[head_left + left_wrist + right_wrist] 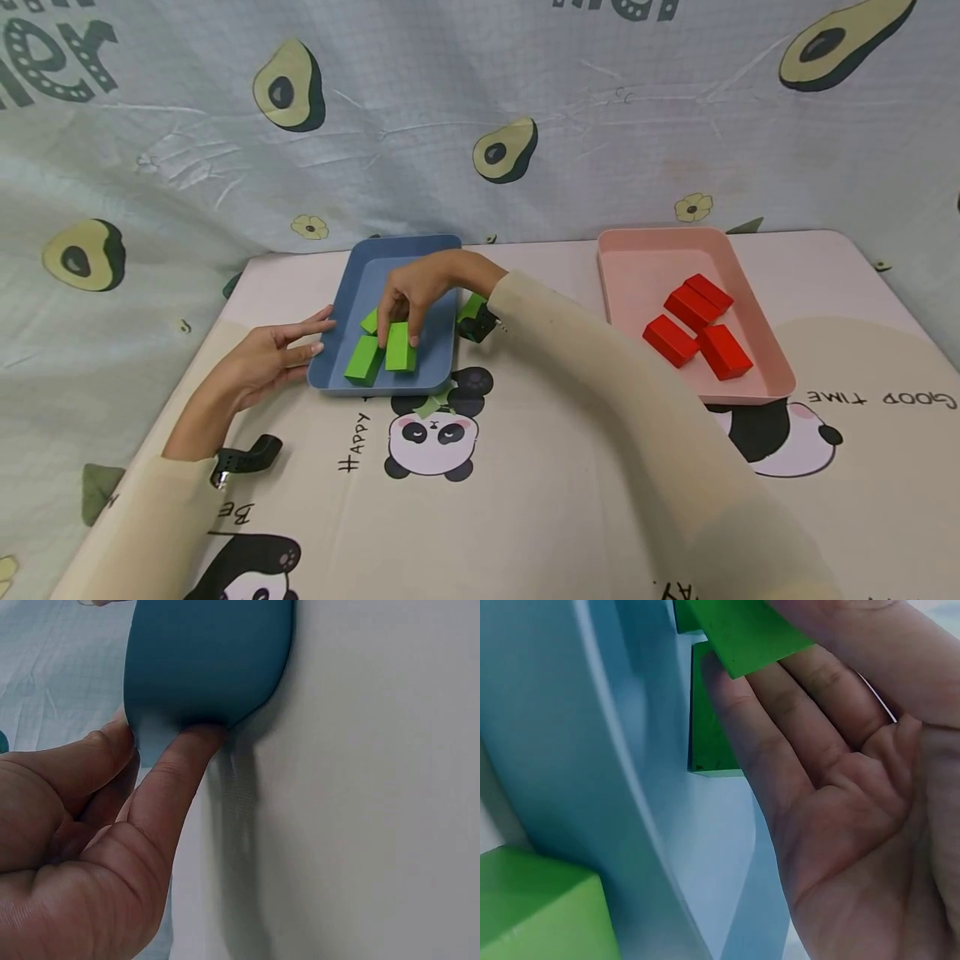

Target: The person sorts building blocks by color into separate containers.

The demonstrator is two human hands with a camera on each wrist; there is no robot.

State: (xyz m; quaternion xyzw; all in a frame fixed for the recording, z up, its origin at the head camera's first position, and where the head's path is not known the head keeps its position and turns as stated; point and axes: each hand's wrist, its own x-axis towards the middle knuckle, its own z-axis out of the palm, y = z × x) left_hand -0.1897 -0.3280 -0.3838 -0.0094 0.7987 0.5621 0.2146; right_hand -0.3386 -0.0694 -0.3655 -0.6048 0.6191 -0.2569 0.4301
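Observation:
My right hand pinches a green block between thumb and fingers over the front part of a blue tray. Inside that tray, a second green block lies to the left of the held one, and another green block is partly covered by the hand. In the right wrist view the held block is tilted above a block on the tray floor. My left hand, fingers extended, touches the tray's left side; its fingertips press the outer wall near a corner.
Just right of the blue tray sits one more green block, partly hidden by the right wrist's dark camera strap. A pink tray with several red blocks stands further right. A patterned cloth covers the table.

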